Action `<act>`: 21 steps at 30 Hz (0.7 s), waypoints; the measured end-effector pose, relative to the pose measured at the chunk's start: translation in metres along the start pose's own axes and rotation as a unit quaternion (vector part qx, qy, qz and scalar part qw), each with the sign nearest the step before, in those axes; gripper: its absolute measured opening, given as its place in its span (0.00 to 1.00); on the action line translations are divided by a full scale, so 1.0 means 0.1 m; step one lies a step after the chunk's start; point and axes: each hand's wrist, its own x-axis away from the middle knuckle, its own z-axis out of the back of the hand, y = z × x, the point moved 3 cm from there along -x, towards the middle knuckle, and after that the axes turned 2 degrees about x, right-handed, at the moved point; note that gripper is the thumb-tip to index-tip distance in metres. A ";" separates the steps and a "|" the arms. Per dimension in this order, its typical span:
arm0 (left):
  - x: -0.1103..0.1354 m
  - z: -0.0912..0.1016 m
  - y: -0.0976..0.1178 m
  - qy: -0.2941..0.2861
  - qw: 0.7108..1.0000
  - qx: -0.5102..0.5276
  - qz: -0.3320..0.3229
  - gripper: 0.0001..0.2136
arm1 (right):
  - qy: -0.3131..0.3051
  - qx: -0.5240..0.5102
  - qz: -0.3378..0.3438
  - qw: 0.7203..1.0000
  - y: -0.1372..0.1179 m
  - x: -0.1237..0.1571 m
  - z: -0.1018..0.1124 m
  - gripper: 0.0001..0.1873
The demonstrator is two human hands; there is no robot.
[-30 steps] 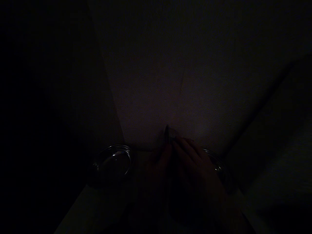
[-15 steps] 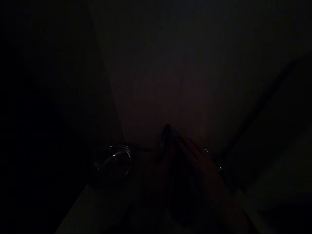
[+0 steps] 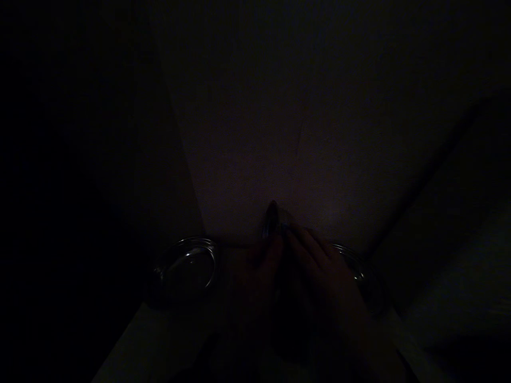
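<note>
The scene is very dark and fine detail is lost. A small dark object with a rounded top and a faint sheen stands up between my hands; its kind I cannot make out. My left hand is closed around its lower part, thumb upward. From the right, my right hand reaches in with its fingers close together and its fingertips against the object's side. A speck of blue shows at those fingertips. The palms and the object's lower end are hidden in shadow.
A shiny round dish, glass or metal, rests left of my hands. A similar shiny dish is partly hidden behind my right hand. Beneath is a pale surface, and a wall with a thin crack rises behind.
My hands stay at nearly the same spot. The right fingers have shifted slightly, and a little more of the dark object's right side shows.
</note>
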 end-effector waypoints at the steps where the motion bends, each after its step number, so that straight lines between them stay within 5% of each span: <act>1: 0.00 -0.02 -0.04 -0.021 1.000 0.000 0.006 0.09 | -0.004 -0.007 -0.014 1.000 0.04 -0.01 0.01 0.24; 7: -0.03 0.00 -0.08 -0.051 0.998 0.028 0.022 0.11 | -0.006 -0.020 0.007 1.000 0.03 0.01 0.02 0.23; 13: -0.08 0.08 -0.01 0.027 1.000 -0.006 0.015 0.09 | 0.004 -0.007 0.052 0.999 -0.14 0.05 0.00 0.23; 21: 0.00 0.01 -0.03 -0.023 0.998 -0.024 0.050 0.08 | 0.003 0.004 -0.004 1.000 -0.01 -0.01 0.01 0.23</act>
